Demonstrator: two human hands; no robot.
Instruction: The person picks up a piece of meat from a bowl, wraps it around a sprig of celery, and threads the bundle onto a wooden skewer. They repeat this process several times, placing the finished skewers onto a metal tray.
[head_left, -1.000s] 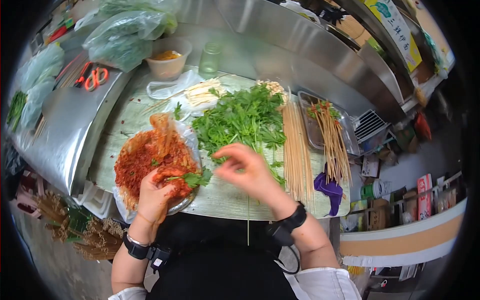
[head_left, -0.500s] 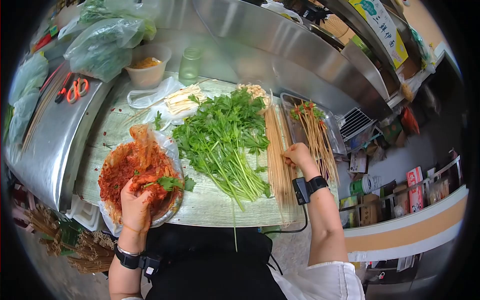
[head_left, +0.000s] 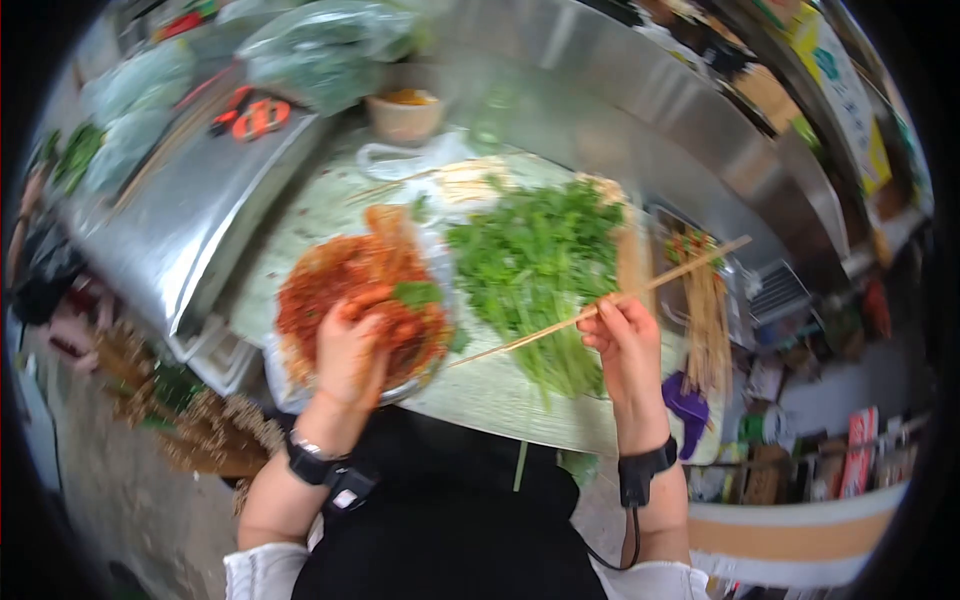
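Note:
My left hand (head_left: pixel 350 350) is closed on a red, sauce-coated food piece (head_left: pixel 378 300) over the bowl, with a green leaf (head_left: pixel 417 293) sticking out of its end. The bowl (head_left: pixel 318 268) is full of chunky red paste, and a sauce-stained sheet (head_left: pixel 392 232) of food rises at its far side. Pinched in my right hand (head_left: pixel 626 345) is a thin bamboo skewer (head_left: pixel 520 342); it slants down to the left toward the bowl, its lower tip apart from the food. Leafy green herbs (head_left: pixel 535 270) lie between my hands. The picture is somewhat blurred.
Finished skewers (head_left: pixel 707 330) lie in a metal tray at the right, near a purple object (head_left: pixel 686 408). Enoki-like white strips (head_left: pixel 475 180), a plastic tub (head_left: pixel 405 118) and a glass jar (head_left: pixel 490 118) stand behind. Orange-handled scissors (head_left: pixel 262 118) rest on the steel counter (head_left: pixel 215 190).
My right hand has lifted a skewer from the bundle and moved left with it. The left hand still holds the red food over the bowl. The whole view has shifted.

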